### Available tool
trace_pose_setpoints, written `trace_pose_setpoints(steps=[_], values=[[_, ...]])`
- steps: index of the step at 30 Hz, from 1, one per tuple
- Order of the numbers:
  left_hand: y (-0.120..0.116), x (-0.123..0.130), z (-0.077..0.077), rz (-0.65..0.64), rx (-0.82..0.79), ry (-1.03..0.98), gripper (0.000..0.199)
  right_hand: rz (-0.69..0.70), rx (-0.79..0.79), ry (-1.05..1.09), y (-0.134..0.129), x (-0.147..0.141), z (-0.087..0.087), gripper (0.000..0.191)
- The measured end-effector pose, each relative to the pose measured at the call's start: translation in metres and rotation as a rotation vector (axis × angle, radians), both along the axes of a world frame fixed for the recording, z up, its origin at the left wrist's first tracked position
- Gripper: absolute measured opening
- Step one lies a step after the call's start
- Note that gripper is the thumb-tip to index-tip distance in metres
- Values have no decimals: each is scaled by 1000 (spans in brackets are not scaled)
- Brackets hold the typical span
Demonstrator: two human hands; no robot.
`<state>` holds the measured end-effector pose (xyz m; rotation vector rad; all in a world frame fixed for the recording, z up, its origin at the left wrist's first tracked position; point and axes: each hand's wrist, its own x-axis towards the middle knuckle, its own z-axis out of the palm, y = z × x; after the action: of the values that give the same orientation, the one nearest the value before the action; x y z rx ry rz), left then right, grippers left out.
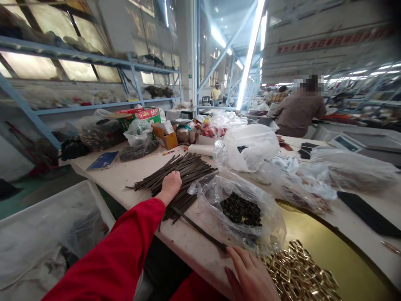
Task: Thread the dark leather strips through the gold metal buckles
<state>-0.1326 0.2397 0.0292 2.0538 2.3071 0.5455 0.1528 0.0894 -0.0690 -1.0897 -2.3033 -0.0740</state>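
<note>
A pile of long, narrow dark strips (194, 167) lies spread on the table. My left hand (171, 184) is closed over the pile, its fingertips hidden among the strips. One single strip (200, 229) reaches from the pile toward me, and my right hand (252, 274) pinches its near end at the table edge. Beside the strips, an opened clear plastic bag (209, 196) holds many small black pieces (239, 209). To the right of my right hand, gold-coloured metal rings (297, 271) are heaped on a round gold tray (316, 225).
Plastic bags (247, 146), a small orange box (167, 136) and a blue booklet (103, 160) sit farther back on the table (125, 175). A dark flat case (369, 213) lies at the right. A white bin (56, 217) stands at lower left. Another person (299, 110) sits beyond.
</note>
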Motion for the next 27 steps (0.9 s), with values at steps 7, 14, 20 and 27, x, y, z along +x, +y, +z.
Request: trace_pose_setpoints(steps=[7, 14, 20, 27], values=[[-102, 45, 41, -443, -219, -296, 27, -112, -754, 803, -3, 12, 56, 42], [-186, 90, 15, -559, -990, -998, 25, -65, -1012, 1143, 3, 21, 76, 31], [-159, 116, -2, -274, -909, -1531, 30, -43, -1033, 863, 47, 12, 63, 25], [-130, 109, -13, -116, -860, -1675, 27, -341, -475, 18, 145, 25, 39, 24]])
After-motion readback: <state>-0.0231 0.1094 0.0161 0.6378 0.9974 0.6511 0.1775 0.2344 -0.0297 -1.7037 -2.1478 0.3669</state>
